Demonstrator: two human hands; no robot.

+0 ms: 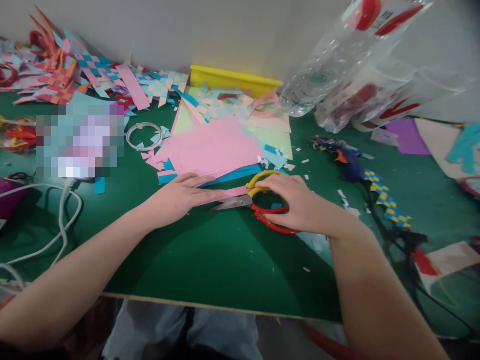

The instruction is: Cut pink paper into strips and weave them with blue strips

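Observation:
My right hand (296, 202) is closed around scissors (273, 205) with one yellow and one red handle loop. The metal blades stand a little apart and point left, low over the table. A narrow pink paper strip (237, 192) lies just above the blades, its right end beside the yellow loop. With its fingers stretched out flat, my left hand (180, 197) rests on the left part of this strip; its thumb is hard to make out. Beyond both hands lies a pile of pink paper sheets (213, 145), with blue paper (236, 174) showing under its near edge.
A roll of clear tape (144, 137) lies left of the pile. Woven paper pieces (93, 70) and scraps heap along the wall beside a yellow tray edge (236, 80). Plastic-wrapped cups (360, 95) stand back right. White cable (62, 220) crosses the left side; a dark cord (378, 215) runs right.

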